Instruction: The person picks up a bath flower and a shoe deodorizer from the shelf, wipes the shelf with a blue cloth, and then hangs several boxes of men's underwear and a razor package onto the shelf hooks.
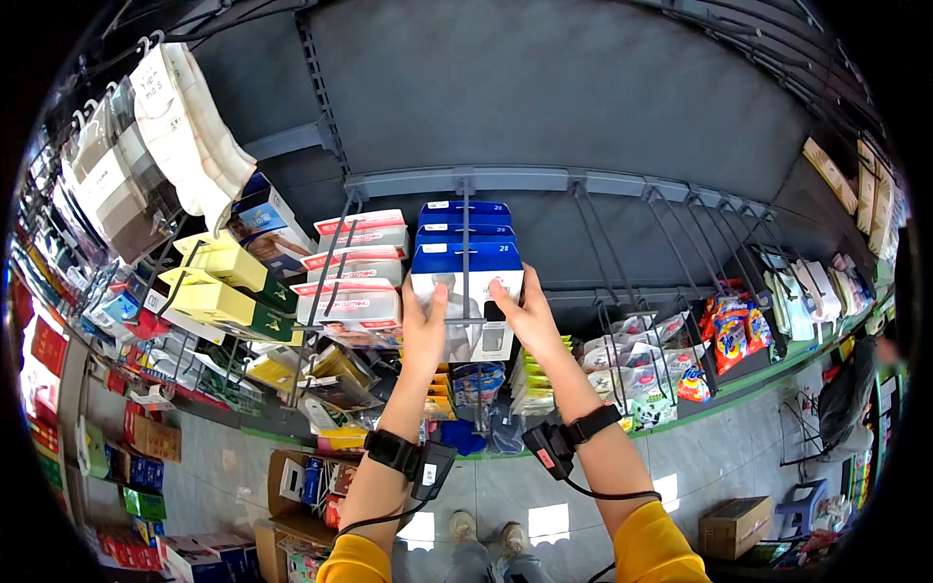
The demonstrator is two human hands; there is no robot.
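A blue-and-white clothing box [457, 262] with a figure printed on its front stands at the near end of a row on a shelf hook. My left hand [425, 325] is closed on its left side, with the thumb on the front face. On the opposite side my right hand [528, 313] grips the same box, thumb also on the front. Behind it are more blue boxes [465, 208] of the same kind. A metal hook bar [466, 238] runs above them. To the left, close to my left hand, sits a row of white-and-red boxes [350, 303].
Yellow-and-green boxes [222, 301] and hanging socks [190, 136] are at the left. Bare metal prongs [598, 243] stick out on the right. Packets [734, 330] hang farther right. An open carton [290, 515] and a closed carton [736, 528] stand on the floor.
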